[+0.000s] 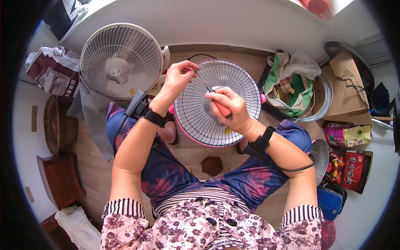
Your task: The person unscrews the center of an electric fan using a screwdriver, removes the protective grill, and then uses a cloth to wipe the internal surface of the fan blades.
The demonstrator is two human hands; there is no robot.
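Pink-rimmed grille (199,105), between the person's legs (262,168) | right hand (234,111): grip wrapped around red-handled tool (223,110) | left hand (178,78): grip bent near the rim, cannot tell whether it pinches anything | risk: tool could skid and jab left fingers; one-sided pressure could tilt the seemingly unbraced grille

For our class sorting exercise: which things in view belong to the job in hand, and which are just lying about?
Apparently in the job: pink-rimmed grilled appliance; red-handled tool held over it.

Apparently just lying about, untouched: white fan; brown basket; red box; blue case.
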